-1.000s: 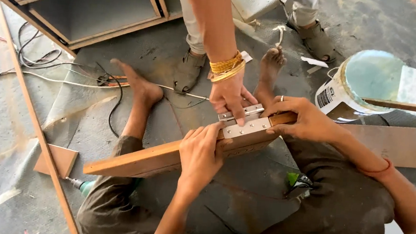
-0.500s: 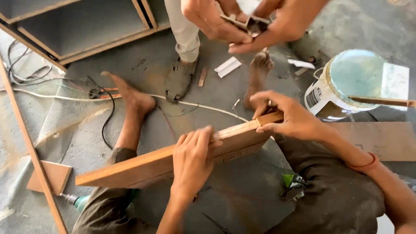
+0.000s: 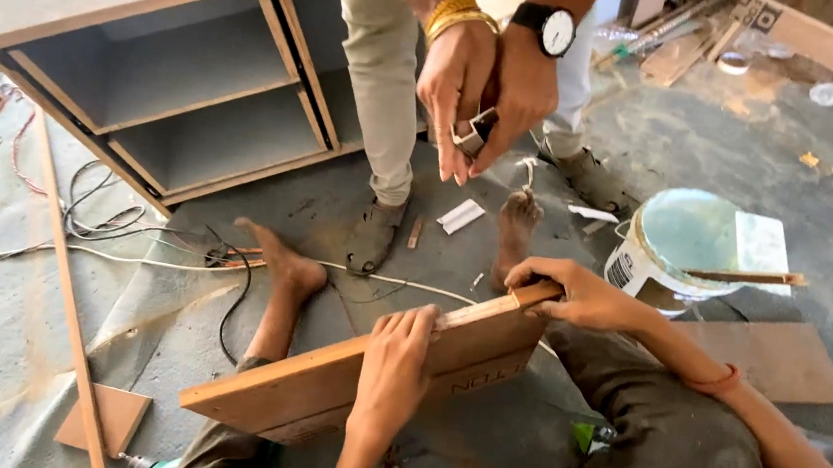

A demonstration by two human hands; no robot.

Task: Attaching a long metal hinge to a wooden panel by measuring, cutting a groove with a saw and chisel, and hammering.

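A long brown wooden board (image 3: pixel 324 376) lies tilted across my lap, its edge up. My left hand (image 3: pixel 393 363) grips its middle from above. My right hand (image 3: pixel 572 293) holds the board's far right end, fingers wrapped over the corner. A standing person's two hands (image 3: pixel 490 80) hover above and beyond the board, holding a small grey metal piece (image 3: pixel 473 134) between them. My bare feet (image 3: pixel 518 223) stretch out on the floor past the board.
A wooden cabinet (image 3: pixel 151 50) with open shelves lies at the upper left. A white bucket (image 3: pixel 676 247) with a stick across it stands at the right, beside a flat board (image 3: pixel 777 361). Cables (image 3: pixel 135 240) trail on the left floor, next to a long wooden strip (image 3: pixel 69 304).
The other person's hands lifted the small metal piece off the board's end and raised it. My view tilted up. My hands stayed on the board.
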